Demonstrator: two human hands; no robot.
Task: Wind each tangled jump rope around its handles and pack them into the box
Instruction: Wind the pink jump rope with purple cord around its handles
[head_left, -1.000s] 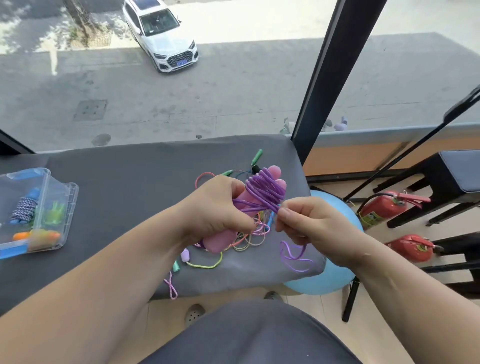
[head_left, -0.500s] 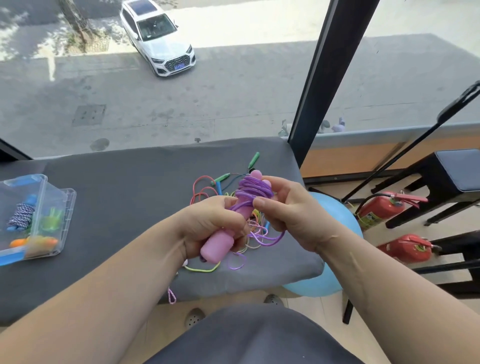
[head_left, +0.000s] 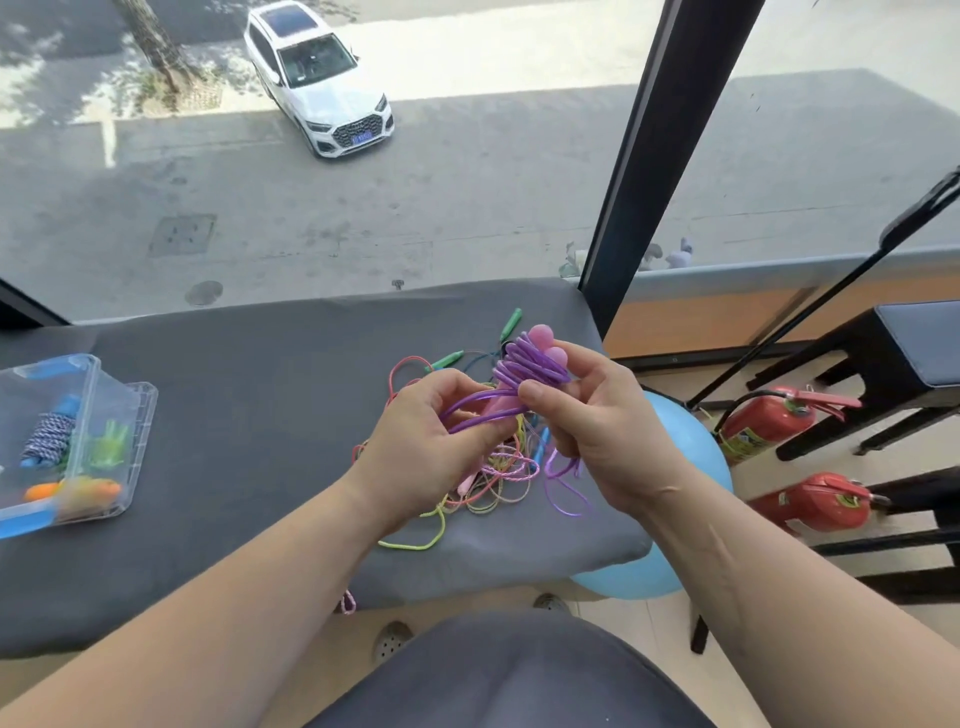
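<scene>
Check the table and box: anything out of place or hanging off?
A pink cord dangles over the table's near edge and could slip off. The purple rope's loose tail hangs unwound under the right hand. The box looks fine.

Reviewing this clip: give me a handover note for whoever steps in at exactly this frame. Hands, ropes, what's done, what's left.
Left hand: grips the low end of the pink handles and purple strands.
Right hand: fingers pinch the purple rope coiled near the handle tops.
Done: purple rope mostly wound; the box at the left of the table holds several wound ropes.
Left: wind in the loose purple tail, box it, then sort the tangle under the hands.
</scene>
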